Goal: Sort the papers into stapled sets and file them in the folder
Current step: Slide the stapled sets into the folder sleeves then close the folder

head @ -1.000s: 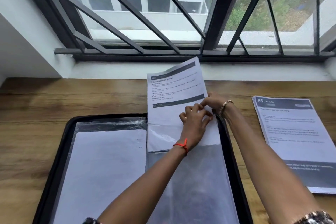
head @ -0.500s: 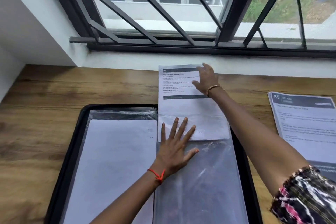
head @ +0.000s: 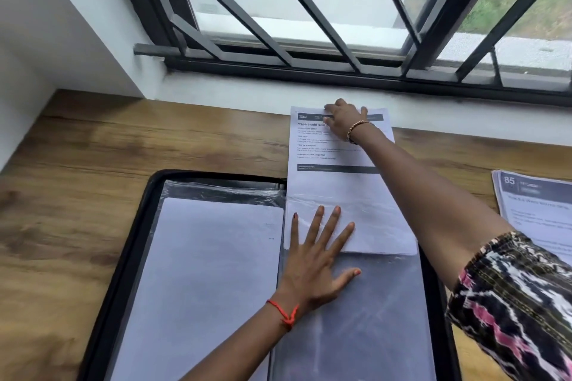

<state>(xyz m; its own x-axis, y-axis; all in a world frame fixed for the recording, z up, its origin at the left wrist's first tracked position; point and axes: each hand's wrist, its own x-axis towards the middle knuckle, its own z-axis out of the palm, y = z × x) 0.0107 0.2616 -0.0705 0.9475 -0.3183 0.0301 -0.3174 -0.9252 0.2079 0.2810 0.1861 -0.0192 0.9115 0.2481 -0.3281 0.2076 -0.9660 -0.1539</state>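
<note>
Under your left hand [head: 315, 260], in the head view, lies the near end of the paper set [head: 337, 182]. That hand is flat, with fingers spread and straight. The fingertips press on the set's lower part, and the palm rests on the clear pocket [head: 356, 318] just nearer to you. A red thread [head: 283, 314] circles that wrist.

Your right hand [head: 343, 120] reaches well beyond the left one and rests on the set's far end, across the dark header bar. Its fingers look fairly straight and grip nothing. You cannot tell from here whether the fingertips hook over the top edge. A bracelet [head: 356, 130] sits on that wrist, and a patterned sleeve [head: 520, 297] covers the upper arm.

The set runs between your two hands. Its lower part looks tucked under the pocket's film, on the right half of the open folder [head: 130, 241]. Its printed upper part sticks out past the folder's far rim onto the table [head: 93, 145].

Left of your left hand, a blank sheet [head: 210, 272] lies in the folder's other half, under plastic. Right of your right forearm, well apart from the folder, a stack [head: 538, 213] of printed papers headed "85" lies on the table. Beyond your right hand is the white sill below a barred window [head: 309, 9].
</note>
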